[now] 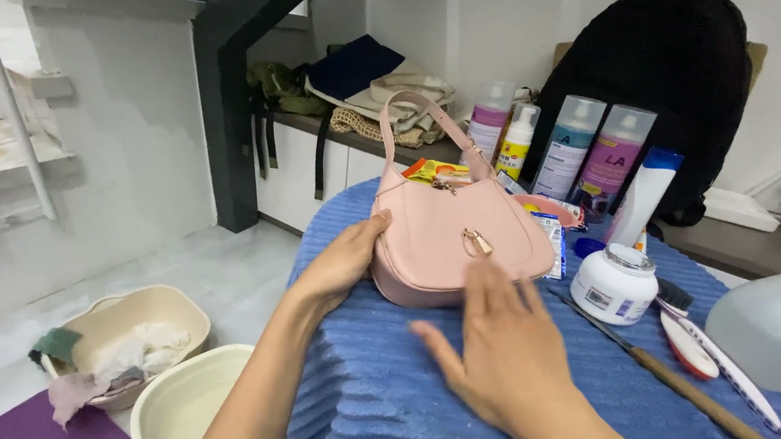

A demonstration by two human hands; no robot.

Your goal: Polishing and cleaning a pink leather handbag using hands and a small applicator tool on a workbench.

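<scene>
Your left hand point(342, 264) rests flat against the left end of the small pale pink leather handbag with a curved strap and a gold clasp point(454, 234); its fingers are spread on the side of the bag, steadying it rather than closed around it. The handbag stands upright near the middle of the blue ribbed towel point(377, 395) that covers the table, at about twelve o'clock from your hands.

Your right hand point(501, 349) hovers open just in front of the bag's lower right edge, fingers apart and slightly blurred, holding nothing; you cannot tell whether the fingertips touch the leather.

At three o'clock from the bag sits a squat white jar with a silver lid point(615, 284). Past it, toward four o'clock, lie a long wooden-handled brush point(675, 381) and a red and white brush point(689, 347). Behind the bag, from twelve to two o'clock, stand tall spray bottles with clear caps point(591, 152) and a white tube with a blue cap point(645, 198).

Down at eight o'clock, on the floor, are a cream plastic basin holding crumpled cloths point(135, 339) and a second cream basin point(181, 398) just beside it.
</scene>
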